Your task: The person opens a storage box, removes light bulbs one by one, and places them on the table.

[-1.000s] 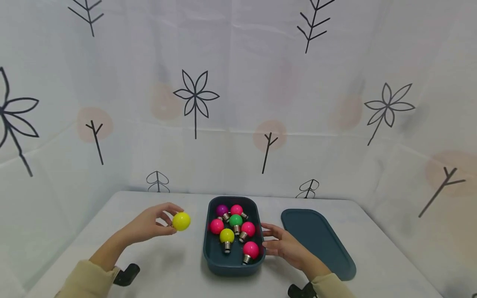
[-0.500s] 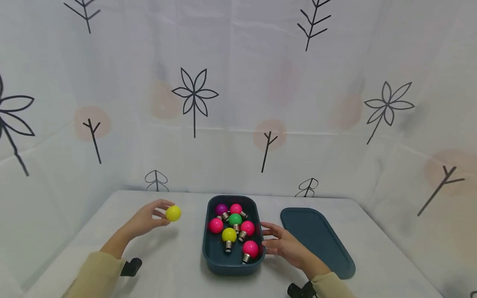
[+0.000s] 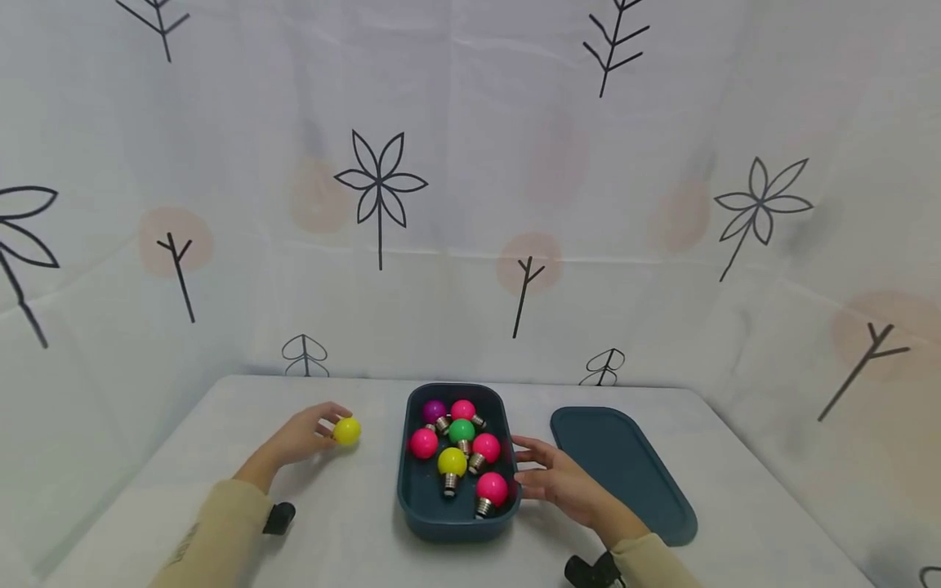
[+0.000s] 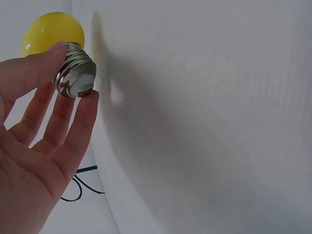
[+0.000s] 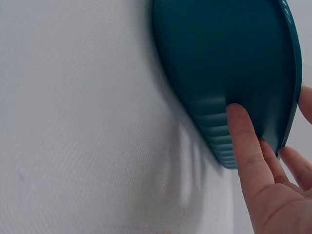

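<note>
On my feed, the left hand pinched the round yellow metal-based bulb near the white surface, left of the dark teal plastic box the right hand touched with loosely spread fingers: mid-transfer, I judged, next calling for a steady pinch.

Head view evenly, softly lit; the 2 wrist views dimmer and greyer, with soft-edged shadows on the worktop and glints on the yellow bulb.

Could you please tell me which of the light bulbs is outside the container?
It is the yellow bulb pinched by the left hand; every other visible bulb, including the second yellow bulb, lies inside the dark container.
</note>
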The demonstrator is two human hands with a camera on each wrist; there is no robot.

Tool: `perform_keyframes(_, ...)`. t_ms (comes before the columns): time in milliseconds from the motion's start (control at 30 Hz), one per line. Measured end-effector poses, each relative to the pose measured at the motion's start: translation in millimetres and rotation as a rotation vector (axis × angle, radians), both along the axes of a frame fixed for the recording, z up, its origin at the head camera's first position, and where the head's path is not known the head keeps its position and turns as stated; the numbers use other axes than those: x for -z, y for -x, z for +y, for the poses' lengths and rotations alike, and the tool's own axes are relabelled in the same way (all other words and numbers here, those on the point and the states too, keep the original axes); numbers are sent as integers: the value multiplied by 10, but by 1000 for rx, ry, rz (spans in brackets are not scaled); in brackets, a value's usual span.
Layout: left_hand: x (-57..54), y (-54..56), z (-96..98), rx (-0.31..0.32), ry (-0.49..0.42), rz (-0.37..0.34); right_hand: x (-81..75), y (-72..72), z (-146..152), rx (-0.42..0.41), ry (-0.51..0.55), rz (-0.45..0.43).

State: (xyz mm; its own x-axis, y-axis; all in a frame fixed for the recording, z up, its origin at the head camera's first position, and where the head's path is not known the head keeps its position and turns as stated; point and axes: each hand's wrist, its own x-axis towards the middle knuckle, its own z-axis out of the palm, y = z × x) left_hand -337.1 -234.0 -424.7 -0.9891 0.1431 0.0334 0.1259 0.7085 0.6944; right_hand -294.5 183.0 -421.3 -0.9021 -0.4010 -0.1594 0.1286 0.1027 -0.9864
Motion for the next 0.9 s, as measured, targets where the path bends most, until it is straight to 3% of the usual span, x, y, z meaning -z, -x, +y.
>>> perform_keyframes(167,15,19,54,-19,9,-47,-1,-2,7,5,-1,4)
perform_keyframes(400,-8,-11,34,-15,13,-55,-2,-4,-2,6,1,2)
perform_keyframes(667,-56,-141,-33,1,67,27,6,-3,-10,11,0,6)
perform_keyframes(900,-106,-320,52,15,-15,116,7,-11,-3,12,10,4)
